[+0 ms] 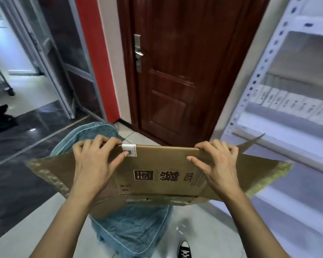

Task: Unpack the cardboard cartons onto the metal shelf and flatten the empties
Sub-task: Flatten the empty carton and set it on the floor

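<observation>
Both hands, left hand (93,161) and right hand (215,161), grasp the emptied carton (162,174) by its far edge, left of the metal shelf (279,131). Flattening seems underway; next, the panels likely need pressing flat.

The left forearm (67,216) and right forearm (253,216) are bare, and one foot wears a black sneaker (184,248) (white laces, white toe cap).

Dark red door (184,75), metal handle (138,53), teal rug (134,231), red wall strip (95,53), glass partition (63,43)

Matt cardboard carton (162,170); glossy, seemingly wooden door (184,71).
</observation>
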Motion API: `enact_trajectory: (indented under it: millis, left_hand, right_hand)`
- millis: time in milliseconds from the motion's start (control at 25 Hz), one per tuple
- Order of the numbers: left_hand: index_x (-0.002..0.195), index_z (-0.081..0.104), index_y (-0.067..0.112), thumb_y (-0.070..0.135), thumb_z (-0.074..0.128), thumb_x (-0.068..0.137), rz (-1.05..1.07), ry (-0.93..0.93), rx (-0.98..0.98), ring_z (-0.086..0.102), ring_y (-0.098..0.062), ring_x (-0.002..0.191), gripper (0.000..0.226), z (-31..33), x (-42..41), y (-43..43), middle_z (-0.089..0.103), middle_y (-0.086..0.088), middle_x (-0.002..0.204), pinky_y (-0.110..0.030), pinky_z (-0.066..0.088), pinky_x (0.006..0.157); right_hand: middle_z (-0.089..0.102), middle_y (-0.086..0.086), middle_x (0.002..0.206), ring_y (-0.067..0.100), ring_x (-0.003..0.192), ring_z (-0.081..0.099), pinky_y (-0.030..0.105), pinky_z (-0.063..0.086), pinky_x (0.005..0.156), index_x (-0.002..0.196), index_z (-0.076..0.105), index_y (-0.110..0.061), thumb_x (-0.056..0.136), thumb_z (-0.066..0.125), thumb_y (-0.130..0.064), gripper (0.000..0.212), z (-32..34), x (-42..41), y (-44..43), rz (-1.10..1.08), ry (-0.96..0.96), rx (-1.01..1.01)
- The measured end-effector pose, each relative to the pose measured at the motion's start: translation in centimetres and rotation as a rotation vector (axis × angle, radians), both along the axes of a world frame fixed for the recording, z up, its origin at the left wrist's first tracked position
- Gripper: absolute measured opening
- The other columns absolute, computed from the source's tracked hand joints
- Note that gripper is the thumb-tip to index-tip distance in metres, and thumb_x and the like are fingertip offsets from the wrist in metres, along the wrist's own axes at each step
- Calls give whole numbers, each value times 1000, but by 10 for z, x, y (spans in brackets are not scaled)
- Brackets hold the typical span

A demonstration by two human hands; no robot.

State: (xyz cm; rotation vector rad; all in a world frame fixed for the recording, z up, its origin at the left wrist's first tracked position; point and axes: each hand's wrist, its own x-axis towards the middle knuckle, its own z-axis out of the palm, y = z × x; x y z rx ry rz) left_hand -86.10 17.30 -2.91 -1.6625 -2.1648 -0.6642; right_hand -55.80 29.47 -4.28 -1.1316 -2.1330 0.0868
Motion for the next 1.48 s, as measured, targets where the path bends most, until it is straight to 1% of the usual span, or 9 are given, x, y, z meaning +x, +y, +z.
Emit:
enact_trajectory:
  millis: [120, 320, 560, 760, 920, 1040, 1240, 1400, 1480]
  left_hand:
    - [107, 63, 32, 60, 50, 89, -124, 0, 2, 54, -24, 92, 35, -1, 20, 9, 56, 3, 101, -47, 31, 89]
    - [103, 64, 32, 58, 54, 88, -315, -20, 15, 53, -23, 90, 32, 1, 67, 29, 56, 5, 99, -45, 30, 87]
    - [102, 64, 34, 59, 53, 88, -515, -76, 7, 53, -21, 89, 30, 2, 133, 46, 56, 8, 97, -45, 30, 89]
    - [101, 62, 35, 61, 52, 87, -661, -115, -17, 52, -18, 91, 31, 2, 198, 39, 60, 14, 98, -41, 28, 89]
    - [100, 62, 35, 63, 53, 87, -762, -105, -45, 52, -16, 91, 33, 5, 257, 25, 63, 18, 92, -40, 27, 89]
    - [100, 64, 34, 63, 60, 88, -826, -120, -68, 53, -17, 92, 32, 7, 305, 8, 66, 17, 93, -41, 28, 90]
    - [100, 66, 31, 59, 64, 85, -920, -99, -72, 56, -21, 93, 32, 9, 395, -37, 71, 10, 97, -45, 32, 88]
    - [97, 66, 29, 63, 61, 86, -996, -74, -56, 58, -25, 95, 36, 3, 475, -80, 72, 8, 98, -47, 33, 87]
    - [97, 65, 31, 65, 51, 87, -1026, -60, -40, 57, -24, 92, 39, 2, 510, -96, 71, 10, 96, -46, 33, 88]
  right_hand:
    - [53, -16, 90, 6, 89, 45, 31, 20, 86, 99, 65, -37, 83, 65, -59, 27, 3, 32, -24, -117, 11, -5]
    - [58, -14, 93, 12, 91, 52, 32, 22, 88, 97, 67, -34, 82, 61, -62, 32, 5, 91, -61, -326, -2, 1]
    - [61, -18, 92, 8, 90, 54, 30, 23, 89, 94, 67, -34, 78, 66, -62, 33, 9, 159, -109, -506, 46, 13]
    - [62, -18, 91, 8, 92, 57, 27, 22, 89, 93, 69, -33, 73, 83, -52, 30, 10, 218, -153, -650, 60, -14]
    - [61, -17, 90, 7, 91, 55, 26, 21, 90, 93, 70, -33, 72, 79, -55, 31, 3, 266, -197, -756, 80, -32]
    - [59, -19, 89, 3, 92, 51, 27, 22, 91, 92, 69, -35, 72, 75, -58, 31, 1, 306, -232, -814, 110, -39]
    - [62, -17, 94, 5, 97, 50, 30, 23, 92, 93, 71, -34, 71, 86, -49, 30, -2, 380, -304, -921, 129, -62]
    - [62, -17, 96, 9, 100, 53, 32, 23, 91, 90, 67, -36, 71, 85, -50, 29, -4, 445, -370, -1017, 140, -89]
    - [62, -17, 97, 8, 100, 52, 31, 23, 93, 92, 69, -37, 72, 84, -51, 29, -4, 472, -398, -1062, 154, -96]
